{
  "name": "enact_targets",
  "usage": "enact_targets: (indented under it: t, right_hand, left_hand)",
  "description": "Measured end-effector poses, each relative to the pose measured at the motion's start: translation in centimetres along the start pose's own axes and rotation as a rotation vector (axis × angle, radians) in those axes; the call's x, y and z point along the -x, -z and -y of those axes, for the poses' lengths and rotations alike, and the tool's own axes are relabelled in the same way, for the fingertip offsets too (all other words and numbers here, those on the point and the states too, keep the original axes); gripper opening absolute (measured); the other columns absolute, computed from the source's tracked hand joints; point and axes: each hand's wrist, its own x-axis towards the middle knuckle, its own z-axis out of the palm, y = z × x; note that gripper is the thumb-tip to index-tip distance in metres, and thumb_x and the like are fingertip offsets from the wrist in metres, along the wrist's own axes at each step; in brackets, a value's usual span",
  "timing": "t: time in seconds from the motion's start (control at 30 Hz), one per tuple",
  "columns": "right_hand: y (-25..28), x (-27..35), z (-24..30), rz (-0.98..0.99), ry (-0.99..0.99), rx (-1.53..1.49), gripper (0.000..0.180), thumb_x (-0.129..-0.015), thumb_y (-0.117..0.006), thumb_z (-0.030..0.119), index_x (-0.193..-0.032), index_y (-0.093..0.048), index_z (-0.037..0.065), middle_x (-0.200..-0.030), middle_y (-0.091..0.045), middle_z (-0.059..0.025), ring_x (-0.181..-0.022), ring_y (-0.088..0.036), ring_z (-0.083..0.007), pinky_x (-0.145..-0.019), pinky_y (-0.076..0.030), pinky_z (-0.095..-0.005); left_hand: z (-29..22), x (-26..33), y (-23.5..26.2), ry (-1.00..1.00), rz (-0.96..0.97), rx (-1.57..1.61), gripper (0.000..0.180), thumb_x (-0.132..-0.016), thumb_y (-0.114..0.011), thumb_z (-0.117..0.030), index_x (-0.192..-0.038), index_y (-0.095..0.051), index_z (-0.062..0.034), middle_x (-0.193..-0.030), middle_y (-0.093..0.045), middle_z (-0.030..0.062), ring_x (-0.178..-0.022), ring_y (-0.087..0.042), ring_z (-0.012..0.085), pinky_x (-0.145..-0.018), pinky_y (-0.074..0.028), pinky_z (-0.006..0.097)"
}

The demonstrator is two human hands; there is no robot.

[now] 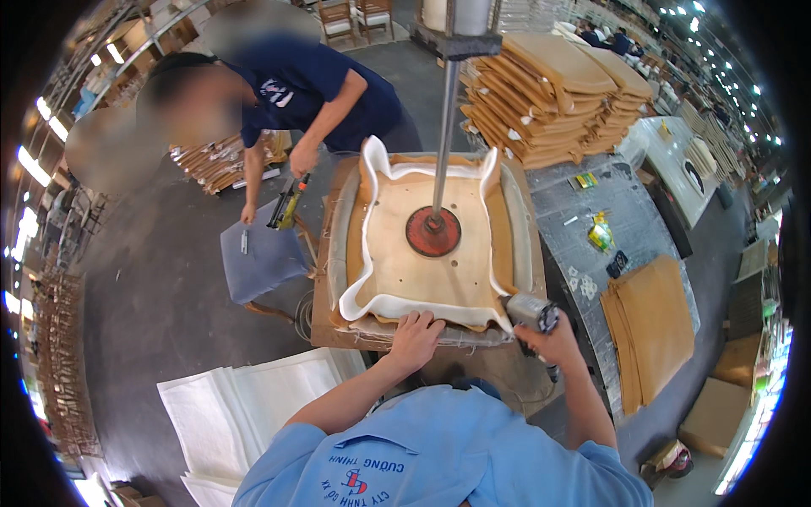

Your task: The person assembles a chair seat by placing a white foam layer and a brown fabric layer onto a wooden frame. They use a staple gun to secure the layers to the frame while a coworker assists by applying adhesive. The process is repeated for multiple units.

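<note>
Light-blue shirt (439, 448) fills the bottom edge. L hand (414, 336) presses flat, fingers spread, on near edge of seat cushion (427, 245), on white fabric folded over it. R hand (553, 342) wraps a staple gun (530, 311) at cushion's near-right corner. Red press disc (433, 231) on a pole pins the wood base. Co-worker's hand (302, 159) holds another gun beyond.

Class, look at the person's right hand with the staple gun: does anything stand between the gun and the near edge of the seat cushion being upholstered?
Nothing visible does. The right hand holds the staple gun right at the near right corner of the seat cushion, while the left hand presses the fabric edge further left, clear of the gun.
</note>
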Motion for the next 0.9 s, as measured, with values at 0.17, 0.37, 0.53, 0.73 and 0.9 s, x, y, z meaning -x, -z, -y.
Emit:
enact_targets:
  t: [0.17, 0.37, 0.53, 0.73, 0.9]
  right_hand:
    - [-2.7, 3.5, -3.7, 0.03, -0.014, 0.048, 0.064, -0.083, -0.09, 0.016, -0.141, -0.066, 0.002, -0.117, -0.077, -0.0087, -0.103, -0.07, -0.0145, -0.091, -0.057, -0.0333]
    - [-3.0, 2.0, -6.8, -0.177, -0.125, 0.01, 0.059, -0.088, -0.086, 0.019, -0.14, -0.066, 0.001, -0.119, -0.077, -0.0119, -0.109, -0.071, -0.0158, -0.096, -0.055, -0.0341]
    - [-1.4, -1.4, -8.7, -0.282, -0.029, 0.079, 0.052, -0.088, -0.086, 0.018, -0.132, -0.067, -0.002, -0.107, -0.074, -0.0109, -0.093, -0.068, -0.0163, -0.083, -0.053, -0.033]
    - [0.8, -4.2, -8.9, -0.299, 0.061, 0.117, 0.043, -0.088, -0.087, 0.018, -0.122, -0.07, -0.001, -0.083, -0.07, -0.0016, -0.062, -0.059, -0.0075, -0.057, -0.05, -0.0289]
    - [3.0, -6.0, -7.9, -0.203, -0.082, 0.159, 0.059, -0.086, -0.088, 0.021, -0.138, -0.065, 0.002, -0.113, -0.076, -0.0144, -0.104, -0.072, -0.0208, -0.091, -0.056, -0.0355]
  left_hand:
    - [-2.0, -2.2, -1.4, -0.04, 0.039, 0.066, 0.036, -0.084, -0.078, -0.018, -0.119, -0.07, -0.0124, -0.118, -0.063, 0.0069, -0.109, -0.059, 0.0323, -0.096, -0.047, 0.049]
    - [-3.2, -4.2, -1.7, -0.086, 0.031, 0.173, 0.034, -0.087, -0.077, -0.017, -0.12, -0.071, -0.0107, -0.119, -0.068, 0.0052, -0.106, -0.062, 0.0316, -0.093, -0.049, 0.046]
    - [-4.0, -6.4, -2.9, -0.026, -0.002, 0.313, 0.025, -0.088, -0.076, -0.017, -0.112, -0.072, -0.0081, -0.105, -0.071, 0.0091, -0.097, -0.065, 0.0338, -0.088, -0.052, 0.047]
    - [-5.6, -10.9, -4.7, 0.09, 0.021, 0.336, 0.019, -0.089, -0.076, -0.021, -0.1, -0.07, -0.0072, -0.094, -0.069, 0.0125, -0.095, -0.066, 0.0341, -0.087, -0.051, 0.049]
    - [-5.9, -14.2, -6.1, 0.026, 0.003, 0.24, 0.019, -0.089, -0.077, -0.024, -0.09, -0.069, -0.0068, -0.09, -0.067, 0.0126, -0.093, -0.065, 0.0354, -0.083, -0.05, 0.05]
